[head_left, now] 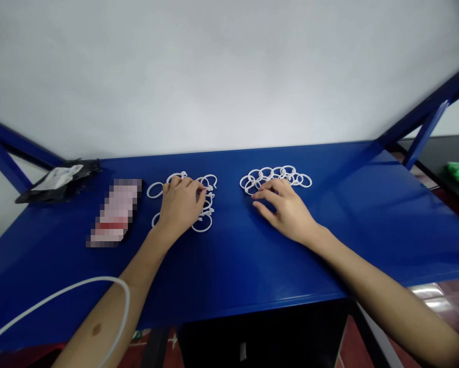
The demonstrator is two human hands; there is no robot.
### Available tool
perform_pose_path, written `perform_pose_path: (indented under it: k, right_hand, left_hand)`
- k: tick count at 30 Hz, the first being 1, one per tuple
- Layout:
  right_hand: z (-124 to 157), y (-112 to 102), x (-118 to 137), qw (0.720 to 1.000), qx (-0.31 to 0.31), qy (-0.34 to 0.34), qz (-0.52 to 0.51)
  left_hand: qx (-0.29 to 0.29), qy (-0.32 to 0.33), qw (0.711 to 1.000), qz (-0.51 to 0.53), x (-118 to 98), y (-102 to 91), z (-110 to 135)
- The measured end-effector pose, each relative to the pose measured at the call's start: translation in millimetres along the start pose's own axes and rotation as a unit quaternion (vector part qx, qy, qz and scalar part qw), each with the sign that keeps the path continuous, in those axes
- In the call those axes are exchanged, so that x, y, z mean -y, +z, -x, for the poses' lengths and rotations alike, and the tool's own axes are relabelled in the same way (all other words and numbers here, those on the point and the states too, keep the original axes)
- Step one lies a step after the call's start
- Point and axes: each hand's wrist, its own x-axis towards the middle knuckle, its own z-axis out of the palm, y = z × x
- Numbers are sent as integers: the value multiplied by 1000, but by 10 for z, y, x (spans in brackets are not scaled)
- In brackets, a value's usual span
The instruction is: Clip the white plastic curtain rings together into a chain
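Note:
Several white curtain rings with small eyelets lie in two groups on the blue tabletop [229,266]. Over the left group [202,223], my left hand [181,202] is closed, its thumb and index finger pinched at a white ring [210,179]. The hand hides part of that group and the exact grip. On the right, overlapping rings form a flat cluster [267,173]. My right hand [285,207] rests at the near side of this cluster, fingers bent and apart, with the fingertips close to its left rings. Nothing shows clearly between those fingers.
A pixelated phone-shaped object [116,212] lies left of my left hand. Behind it is a black plastic package [61,179] with a white label. A white cable [72,283] loops across my left forearm. Blue metal braces [425,135] flank the table, and a pale wall stands behind.

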Motion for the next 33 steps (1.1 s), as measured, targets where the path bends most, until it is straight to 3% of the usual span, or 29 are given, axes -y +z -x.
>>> perform_pose_path:
  k: [5,11,15,18,22,24,28,33]
  right_hand:
    - [66,47,17,999,24,9,-22]
    - [77,32,9,999,30,15,-39]
    - [77,25,38,999,21,10,-48]
    - [76,38,80,998,0,9,-69]
    - [80,43,168,989,-36,18,-146]
    - [82,35,211,980,-36,16,-196]
    - [84,35,251,964,-31,30,-261]
    - [108,71,253,961,-30,15,-274]
  left_hand:
    - [22,-17,999,-28,36,-55,9]
    - [3,-18,1000,-8,77,-69,-2]
    - [-19,-78,997,13,-39,-170,-43]
    - [-12,-96,988,124,-218,-281,-32]
    - [106,-59,940,318,-493,-356,79]
    - [133,-32,917,375,-599,-354,143]
    - [115,-13,905,410,-701,-312,220]
    - [33,58,936,344,-747,-212,280]
